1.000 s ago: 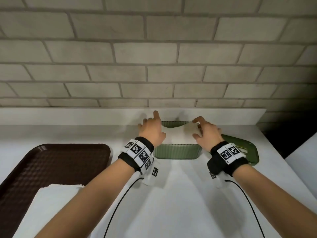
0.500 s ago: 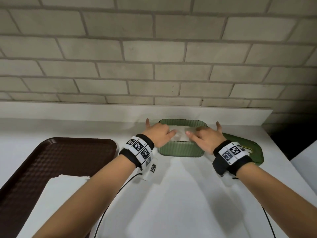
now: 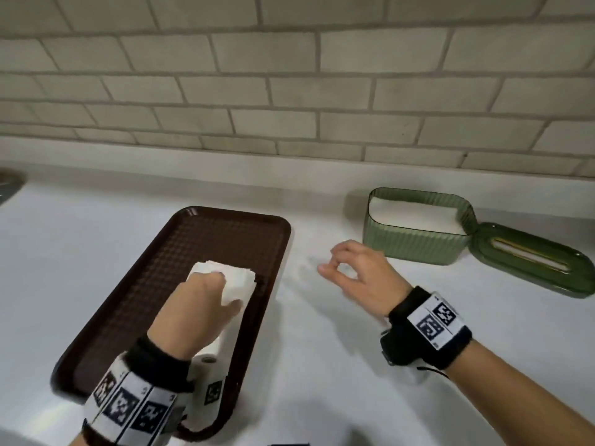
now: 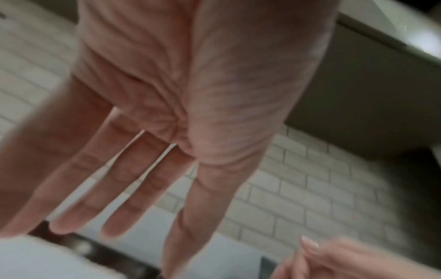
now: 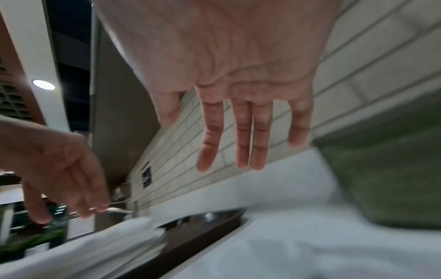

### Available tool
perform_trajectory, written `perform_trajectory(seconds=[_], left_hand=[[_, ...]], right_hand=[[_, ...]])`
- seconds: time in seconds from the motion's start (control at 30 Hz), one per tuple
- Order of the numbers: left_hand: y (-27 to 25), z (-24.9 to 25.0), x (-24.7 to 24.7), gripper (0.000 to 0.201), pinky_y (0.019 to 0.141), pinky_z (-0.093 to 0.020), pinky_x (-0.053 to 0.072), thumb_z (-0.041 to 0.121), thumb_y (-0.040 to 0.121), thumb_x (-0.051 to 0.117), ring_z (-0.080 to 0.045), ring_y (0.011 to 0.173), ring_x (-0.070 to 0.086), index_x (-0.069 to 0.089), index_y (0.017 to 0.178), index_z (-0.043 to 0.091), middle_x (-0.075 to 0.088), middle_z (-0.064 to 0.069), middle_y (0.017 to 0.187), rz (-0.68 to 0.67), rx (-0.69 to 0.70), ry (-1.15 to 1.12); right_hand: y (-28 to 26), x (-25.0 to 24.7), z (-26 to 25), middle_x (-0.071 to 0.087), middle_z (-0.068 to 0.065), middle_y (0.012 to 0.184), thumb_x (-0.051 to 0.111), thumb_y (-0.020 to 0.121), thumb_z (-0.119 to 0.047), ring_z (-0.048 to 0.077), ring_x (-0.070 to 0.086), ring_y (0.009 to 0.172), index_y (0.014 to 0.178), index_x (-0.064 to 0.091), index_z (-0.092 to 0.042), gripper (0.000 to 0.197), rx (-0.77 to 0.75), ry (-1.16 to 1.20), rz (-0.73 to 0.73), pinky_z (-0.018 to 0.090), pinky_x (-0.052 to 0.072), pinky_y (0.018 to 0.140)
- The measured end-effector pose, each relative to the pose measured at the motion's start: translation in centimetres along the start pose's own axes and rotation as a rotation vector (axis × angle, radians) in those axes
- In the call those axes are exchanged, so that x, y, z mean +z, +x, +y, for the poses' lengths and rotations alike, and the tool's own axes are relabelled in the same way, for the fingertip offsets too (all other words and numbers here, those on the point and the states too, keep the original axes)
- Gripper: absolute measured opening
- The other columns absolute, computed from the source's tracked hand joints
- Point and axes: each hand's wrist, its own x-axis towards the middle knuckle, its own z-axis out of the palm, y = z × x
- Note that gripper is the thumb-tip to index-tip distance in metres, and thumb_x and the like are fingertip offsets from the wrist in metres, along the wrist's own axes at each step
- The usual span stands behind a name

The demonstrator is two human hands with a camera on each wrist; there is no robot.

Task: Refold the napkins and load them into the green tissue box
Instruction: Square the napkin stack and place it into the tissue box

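Observation:
A stack of white napkins [image 3: 240, 281] lies on the brown tray [image 3: 199, 239]. My left hand [image 3: 209, 289] hovers right over the stack with straight fingers [image 4: 133, 188] and holds nothing; the napkins [image 4: 35, 260] sit just below the fingertips. My right hand [image 3: 336, 267] floats above the white counter between tray and box, relaxed and empty, its fingers [image 5: 241, 143] straight. The open green tissue box [image 3: 415, 244] stands at the right with folded napkins [image 3: 415, 214] inside. Its green lid [image 3: 531, 262] lies beside it.
A brick wall [image 3: 289, 91] with a low white ledge runs along the back. A dark object [image 3: 9, 185] peeks in at the far left edge. Bare white counter [image 3: 322, 349] lies between the tray and my right arm.
Both hands have left the green box and moved left. The left hand now hangs over the napkin stack on the tray, and the head view has swung left and down.

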Motion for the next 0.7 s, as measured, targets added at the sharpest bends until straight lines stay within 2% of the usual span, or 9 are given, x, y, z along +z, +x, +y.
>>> perform_trajectory(seconds=[0.07,0.1,0.2,0.27,0.4,0.5,0.57,0.63,0.7], left_hand=[[-1.0,-1.8,2.0,0.051,0.081,-0.029,0.052,0.052,0.087,0.062,-0.021,0.093,0.067,0.059,0.116,0.01,0.067,-0.006,0.108,-0.037,-0.093,0.038],[-1.4,-2.4,2.9,0.054,0.081,-0.031,0.054,0.056,0.084,0.063,-0.019,0.089,0.067,0.059,0.114,0.012,0.067,-0.003,0.104,-0.033,-0.101,0.019],[-2.1,-3.2,5.0,0.046,0.078,-0.026,0.052,0.059,0.082,0.062,-0.013,0.088,0.063,0.057,0.104,0.019,0.065,0.004,0.101,0.025,-0.074,0.077],[-2.2,-3.0,5.7,0.041,0.075,-0.022,0.047,0.056,0.086,0.058,-0.013,0.091,0.062,0.053,0.104,0.02,0.062,0.005,0.103,0.061,-0.075,0.17],[-1.7,-2.9,5.8,0.029,0.072,-0.022,0.041,0.043,0.092,0.054,-0.017,0.092,0.063,0.054,0.102,0.016,0.063,0.001,0.102,0.045,-0.118,0.201],[-1.2,-3.6,5.3,0.02,0.066,-0.023,0.039,0.033,0.087,0.058,-0.02,0.078,0.06,0.052,0.093,0.015,0.063,-0.002,0.091,0.066,-0.094,0.099],[-1.4,-3.7,5.1,0.03,0.064,-0.023,0.041,0.039,0.084,0.062,-0.017,0.07,0.055,0.051,0.098,0.015,0.061,0.001,0.085,0.062,-0.068,0.088],[-1.7,-3.2,5.1,0.038,0.062,-0.021,0.04,0.048,0.083,0.063,-0.014,0.066,0.049,0.049,0.101,0.016,0.055,0.004,0.08,0.058,-0.054,0.169],[-2.1,-2.6,5.4,0.034,0.062,-0.021,0.036,0.046,0.086,0.059,-0.014,0.068,0.047,0.045,0.097,0.017,0.048,0.004,0.08,0.057,-0.044,0.241]], right_hand=[[0.5,2.8,-1.7,0.056,-0.011,0.113,0.055,0.087,-0.053,0.008,0.055,0.106,0.097,0.062,-0.029,0.027,-0.086,0.095,-0.075,0.038,0.048,0.094],[0.7,4.0,-2.7,0.056,-0.01,0.117,0.06,0.087,-0.042,0.009,0.056,0.107,0.106,0.061,-0.028,0.024,-0.137,0.13,-0.107,0.037,0.049,0.093],[1.4,6.7,-5.5,0.05,-0.01,0.137,0.064,0.088,-0.026,0.009,0.049,0.124,0.128,0.054,-0.03,0.041,-0.261,0.115,-0.172,0.032,0.044,0.103],[2.0,8.2,-6.9,0.043,-0.008,0.147,0.065,0.088,-0.022,0.012,0.042,0.134,0.135,0.049,-0.031,0.051,-0.311,0.06,-0.195,0.036,0.038,0.109],[2.8,10.0,-8.3,0.034,-0.005,0.154,0.065,0.088,-0.02,0.017,0.037,0.138,0.142,0.042,-0.028,0.06,-0.309,0.001,-0.252,0.039,0.035,0.112],[2.9,10.3,-8.6,0.023,-0.006,0.155,0.069,0.085,-0.018,0.022,0.054,0.12,0.143,0.034,-0.029,0.068,-0.248,0.085,-0.243,0.033,0.049,0.098],[2.9,10.1,-8.4,0.02,-0.007,0.153,0.071,0.083,-0.021,0.024,0.061,0.104,0.142,0.032,-0.03,0.071,-0.205,0.123,-0.218,0.033,0.054,0.088],[2.8,9.9,-8.3,0.026,-0.006,0.148,0.072,0.083,-0.022,0.022,0.06,0.106,0.14,0.034,-0.029,0.069,-0.178,0.157,-0.22,0.035,0.053,0.09],[2.7,9.9,-8.0,0.033,-0.005,0.145,0.071,0.083,-0.022,0.02,0.057,0.113,0.139,0.035,-0.027,0.067,-0.152,0.158,-0.25,0.036,0.051,0.094]])
